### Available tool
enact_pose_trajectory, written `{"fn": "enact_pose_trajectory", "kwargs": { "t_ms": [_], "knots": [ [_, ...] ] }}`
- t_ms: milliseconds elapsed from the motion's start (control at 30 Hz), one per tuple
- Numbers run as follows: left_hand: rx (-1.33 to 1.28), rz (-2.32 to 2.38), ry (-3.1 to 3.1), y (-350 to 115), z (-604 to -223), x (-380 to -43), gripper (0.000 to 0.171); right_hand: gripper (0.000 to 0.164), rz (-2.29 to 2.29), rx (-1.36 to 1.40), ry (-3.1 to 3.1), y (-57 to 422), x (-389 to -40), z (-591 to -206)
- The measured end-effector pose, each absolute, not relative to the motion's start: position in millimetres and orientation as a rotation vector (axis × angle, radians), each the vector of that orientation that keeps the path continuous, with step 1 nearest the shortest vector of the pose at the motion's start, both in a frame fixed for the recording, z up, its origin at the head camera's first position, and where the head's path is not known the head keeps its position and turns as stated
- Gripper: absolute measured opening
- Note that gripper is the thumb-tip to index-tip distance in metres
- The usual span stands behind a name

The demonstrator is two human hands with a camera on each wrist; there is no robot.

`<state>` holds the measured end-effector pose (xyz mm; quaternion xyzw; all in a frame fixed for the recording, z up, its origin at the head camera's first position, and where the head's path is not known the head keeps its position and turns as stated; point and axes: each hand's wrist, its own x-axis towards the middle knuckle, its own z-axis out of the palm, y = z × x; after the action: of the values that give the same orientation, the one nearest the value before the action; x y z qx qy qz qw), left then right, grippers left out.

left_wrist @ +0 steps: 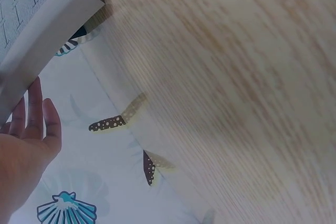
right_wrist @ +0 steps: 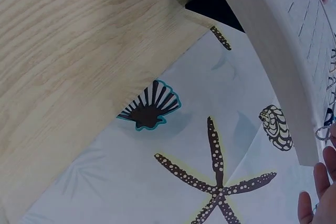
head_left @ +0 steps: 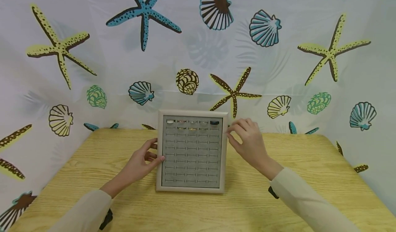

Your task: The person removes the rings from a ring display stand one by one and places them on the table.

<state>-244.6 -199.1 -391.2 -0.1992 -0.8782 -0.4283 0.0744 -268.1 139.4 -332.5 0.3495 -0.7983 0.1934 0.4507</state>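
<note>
A framed ring display (head_left: pixel 191 156) stands tilted back on the table, its grey insert lined with rows of slots. In the top row sit a wide white ring (head_left: pixel 170 121), a dark ring (head_left: pixel 214 122) and slim bands between them. Several slim bands, one a gold ring (head_left: pixel 192 129), fill part of the second row. My left hand (head_left: pixel 140 165) grips the display's left edge, thumb on the front and fingers behind. Beside the upper right edge, my right hand (head_left: pixel 249 142) pinches a small silvery ring (right_wrist: pixel 322 133) between thumb and finger, partly cut off in the right wrist view.
The wooden table (head_left: pixel 123 204) reaches back to a white cloth (head_left: pixel 173 53) printed with starfish and shells. Behind the display a black support (right_wrist: pixel 218 9) shows in the right wrist view. A dark wrist-worn piece (head_left: pixel 106 220) shows under the left sleeve.
</note>
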Motion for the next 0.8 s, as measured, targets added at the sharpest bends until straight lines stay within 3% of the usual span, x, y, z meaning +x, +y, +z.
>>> {"fn": "enact_pose_trajectory", "kwargs": {
  "t_ms": [800],
  "knots": [
    [-0.592, -1.272, -2.654, -199, -388, -243, 0.063, 0.020, 0.285, 0.861, -2.212, 193, -265, -403]
  ]
}}
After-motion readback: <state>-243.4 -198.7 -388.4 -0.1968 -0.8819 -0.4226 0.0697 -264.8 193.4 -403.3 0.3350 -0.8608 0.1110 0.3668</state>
